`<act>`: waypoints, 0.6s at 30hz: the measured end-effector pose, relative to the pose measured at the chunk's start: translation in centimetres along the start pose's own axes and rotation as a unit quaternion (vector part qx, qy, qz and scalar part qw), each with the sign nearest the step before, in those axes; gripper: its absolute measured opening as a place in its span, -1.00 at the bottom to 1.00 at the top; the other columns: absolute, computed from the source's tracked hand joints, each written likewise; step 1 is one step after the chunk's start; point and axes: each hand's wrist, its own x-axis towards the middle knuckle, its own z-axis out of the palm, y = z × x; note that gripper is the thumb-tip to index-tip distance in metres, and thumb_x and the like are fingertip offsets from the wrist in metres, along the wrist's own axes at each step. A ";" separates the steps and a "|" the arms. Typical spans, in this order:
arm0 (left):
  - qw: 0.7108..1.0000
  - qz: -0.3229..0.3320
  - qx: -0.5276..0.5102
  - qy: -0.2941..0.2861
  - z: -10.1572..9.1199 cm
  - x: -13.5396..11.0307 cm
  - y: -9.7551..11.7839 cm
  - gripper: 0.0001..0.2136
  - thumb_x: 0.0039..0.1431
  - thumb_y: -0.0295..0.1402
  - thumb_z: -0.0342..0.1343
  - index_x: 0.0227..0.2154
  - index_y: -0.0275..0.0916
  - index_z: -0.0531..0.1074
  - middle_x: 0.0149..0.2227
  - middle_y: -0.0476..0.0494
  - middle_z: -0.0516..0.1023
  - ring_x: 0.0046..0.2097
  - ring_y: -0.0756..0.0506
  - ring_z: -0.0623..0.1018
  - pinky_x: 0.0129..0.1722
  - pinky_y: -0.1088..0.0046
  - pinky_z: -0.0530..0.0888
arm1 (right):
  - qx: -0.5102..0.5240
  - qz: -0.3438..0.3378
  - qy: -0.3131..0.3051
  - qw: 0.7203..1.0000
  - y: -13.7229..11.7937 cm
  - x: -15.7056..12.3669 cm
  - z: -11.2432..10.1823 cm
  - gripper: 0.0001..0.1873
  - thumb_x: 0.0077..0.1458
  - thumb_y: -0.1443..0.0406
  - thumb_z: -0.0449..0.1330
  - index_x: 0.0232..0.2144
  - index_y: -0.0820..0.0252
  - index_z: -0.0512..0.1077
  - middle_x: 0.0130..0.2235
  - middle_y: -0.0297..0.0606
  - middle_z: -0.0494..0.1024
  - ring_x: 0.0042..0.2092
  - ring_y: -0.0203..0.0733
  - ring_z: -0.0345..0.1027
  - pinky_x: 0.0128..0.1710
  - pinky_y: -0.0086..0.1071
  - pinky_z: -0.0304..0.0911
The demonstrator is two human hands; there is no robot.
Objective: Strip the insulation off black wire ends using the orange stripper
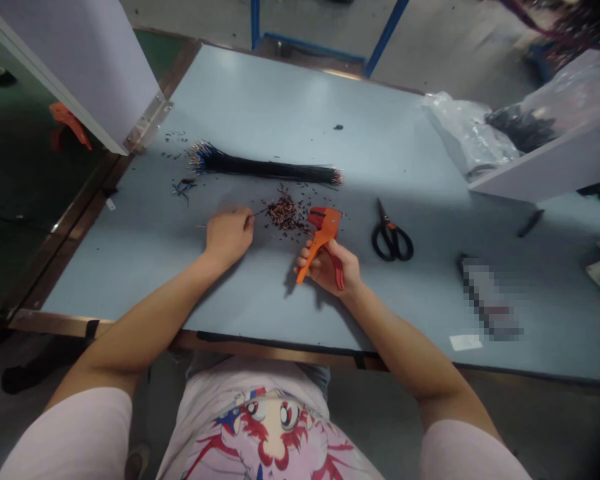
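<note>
My right hand (347, 267) is wrapped around the handles of an orange and red wire stripper (325, 230), its head pointing away from me. My left hand (230, 233) is closed, slightly blurred, over the table. A thin dark wire (259, 213) sticks out of its fingers toward the right, and a short pale end shows on the other side. Between the hands and a little beyond them lies a pile of small stripped insulation bits (284, 212). Farther back rests a long bundle of black wires (275, 170), with bluish ends at left and coppery ends at right.
Black-handled scissors (393, 240) lie right of my right hand. Beyond are a blurred-out object (490, 297), a white paper slip (465, 343) and clear plastic bags (473, 133) beside a right panel (545, 170). A white panel (85, 60) stands at the blue table's (260, 87) left edge.
</note>
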 end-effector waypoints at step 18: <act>0.998 0.034 0.044 -0.014 1.1 -0.2 0.1 -0.66 0.31 -0.29 -0.24 -0.06 -0.22 0.39 -0.13 -0.26 0.50 -0.18 -0.17 0.51 -0.25 0.34 0.38 | -0.089 -0.021 0.087 0.992 0.4 0.3 -0.6 -0.74 -0.07 0.16 0.18 -0.36 0.20 0.52 -0.37 -0.16 0.57 -0.32 -0.05 0.49 -0.18 -0.10 0.42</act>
